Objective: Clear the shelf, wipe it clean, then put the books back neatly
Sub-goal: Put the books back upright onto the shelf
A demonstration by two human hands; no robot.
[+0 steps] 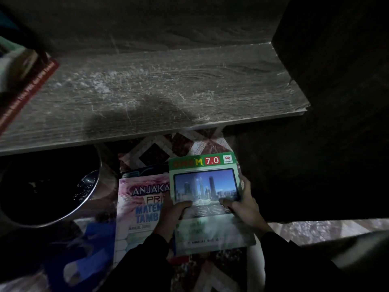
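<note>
Below, glossy green book (207, 199), scuffed wood-grain shelf (147, 89)

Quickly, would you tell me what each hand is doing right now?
Left hand: closed on the green book, thumb on its cover.
Right hand: closed on the same green book, at its right edge.

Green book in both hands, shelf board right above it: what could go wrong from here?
1. The shelf board looks streaked with dust or residue; a book set there now may pick it up.
2. The metal bowl sits close by the pink book on the floor; a knock could tip it, contents unclear.
3. The green book, gripped by left hand and right hand, could clip the board's front edge when lifted.
</note>
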